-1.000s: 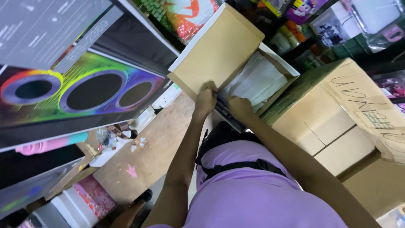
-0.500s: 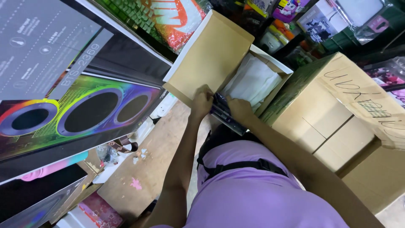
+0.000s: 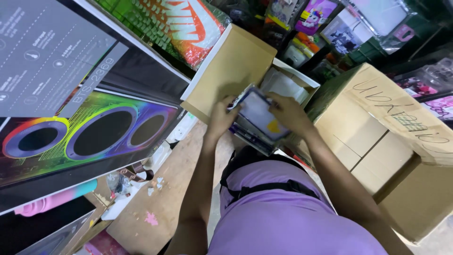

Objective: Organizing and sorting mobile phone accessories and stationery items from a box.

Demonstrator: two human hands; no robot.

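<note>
An open cardboard carton [image 3: 302,78] stands in front of me with its brown flap [image 3: 231,66] raised and white packing inside. I hold a flat rectangular packet [image 3: 260,114], pale lilac with a yellow mark, tilted above several similar dark packets at the carton's near edge. My left hand [image 3: 221,119] grips the packet's left edge. My right hand [image 3: 289,112] holds its upper right side.
A large speaker box with rainbow rings [image 3: 89,130] fills the shelf on the left. A big taped brown carton [image 3: 382,127] stands to the right. Colourful packaged goods [image 3: 325,19] crowd the back. Brown flooring [image 3: 165,184] with scraps lies below left.
Both hands were down on the dark packets at the carton's edge; now they have lifted one flat packet up and tilted its face toward me.
</note>
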